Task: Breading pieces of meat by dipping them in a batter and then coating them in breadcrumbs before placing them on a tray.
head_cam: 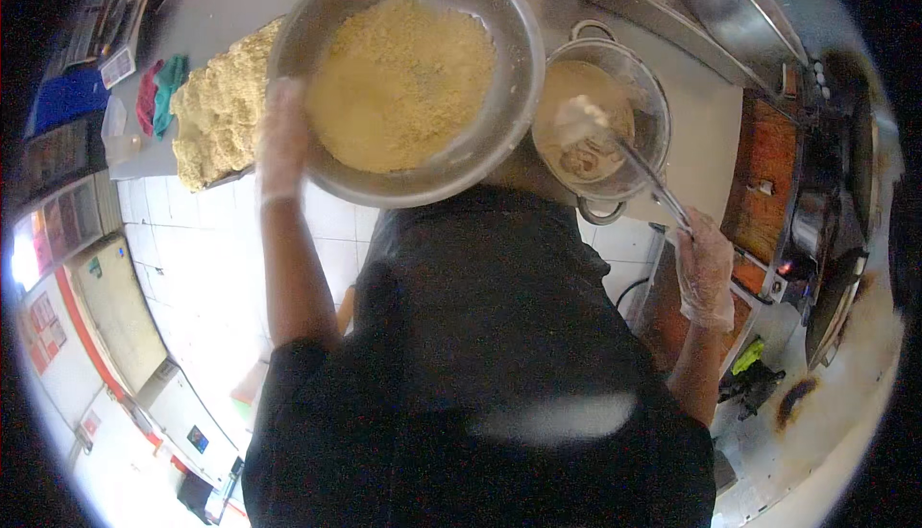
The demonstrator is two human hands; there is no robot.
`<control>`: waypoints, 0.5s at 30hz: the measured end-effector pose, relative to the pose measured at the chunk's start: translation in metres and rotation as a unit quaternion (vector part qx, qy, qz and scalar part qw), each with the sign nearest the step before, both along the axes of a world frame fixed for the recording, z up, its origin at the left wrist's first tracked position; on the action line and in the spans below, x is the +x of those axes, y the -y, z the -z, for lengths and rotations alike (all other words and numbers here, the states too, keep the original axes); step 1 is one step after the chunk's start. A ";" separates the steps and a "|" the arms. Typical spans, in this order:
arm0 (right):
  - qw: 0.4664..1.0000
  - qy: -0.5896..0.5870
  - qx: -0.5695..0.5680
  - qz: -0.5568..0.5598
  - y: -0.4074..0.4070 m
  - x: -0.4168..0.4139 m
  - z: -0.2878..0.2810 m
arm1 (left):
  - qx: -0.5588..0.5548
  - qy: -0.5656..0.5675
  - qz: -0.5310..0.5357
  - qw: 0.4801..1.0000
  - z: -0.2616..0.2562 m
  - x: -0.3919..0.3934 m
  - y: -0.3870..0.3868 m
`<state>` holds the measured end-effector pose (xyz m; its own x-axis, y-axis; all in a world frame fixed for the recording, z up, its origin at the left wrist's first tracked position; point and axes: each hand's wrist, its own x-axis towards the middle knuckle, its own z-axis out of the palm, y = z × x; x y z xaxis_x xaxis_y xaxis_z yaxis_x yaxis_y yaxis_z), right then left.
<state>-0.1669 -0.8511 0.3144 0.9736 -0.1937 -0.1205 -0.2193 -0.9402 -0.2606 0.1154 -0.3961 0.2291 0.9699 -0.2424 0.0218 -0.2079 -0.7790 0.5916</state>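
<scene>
A wide metal bowl (pixel 515 117) holding yellowish crumbs (pixel 410 88) stands before me. My left hand (pixel 283 142), in a clear plastic glove and blurred, is at the bowl's left rim; whether it grips the rim I cannot tell. My right hand (pixel 702 265), gloved likewise, is shut on metal tongs (pixel 652 182). The far end of the tongs reaches into a two-handled metal pot (pixel 663 106) of brownish liquid batter, beside a pale lump (pixel 582 111). Left of the bowl, crumb-coated pieces (pixel 220 106) are heaped on a tray that is mostly hidden.
Pink (pixel 148 98) and teal cloths (pixel 170 88) lie left of the coated pieces, near a clear plastic container (pixel 119 132). A large metal basin (pixel 648 13) borders the pot at the upper right. Cooking equipment with a dark pan (pixel 835 312) stands at the far right.
</scene>
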 end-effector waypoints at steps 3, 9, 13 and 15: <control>0.997 0.006 -0.014 0.081 0.011 -0.011 0.009 | 0.257 -0.105 0.074 0.958 0.005 0.020 0.011; 0.984 0.087 -0.045 0.149 0.035 -0.022 0.033 | 0.247 -0.234 0.088 0.936 0.056 0.049 0.060; 0.980 0.139 -0.003 0.144 0.038 -0.039 0.048 | 0.409 -0.082 0.297 0.859 0.055 0.034 0.074; 0.976 0.119 0.006 0.181 0.039 -0.051 0.060 | 0.428 -0.081 0.314 0.844 0.017 0.018 0.077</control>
<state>-0.2179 -0.8903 0.2546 0.8422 -0.5306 0.0962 -0.4689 -0.8087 -0.3552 0.1333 -0.4734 0.2119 0.6185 -0.5687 -0.5423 -0.7088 -0.7017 -0.0726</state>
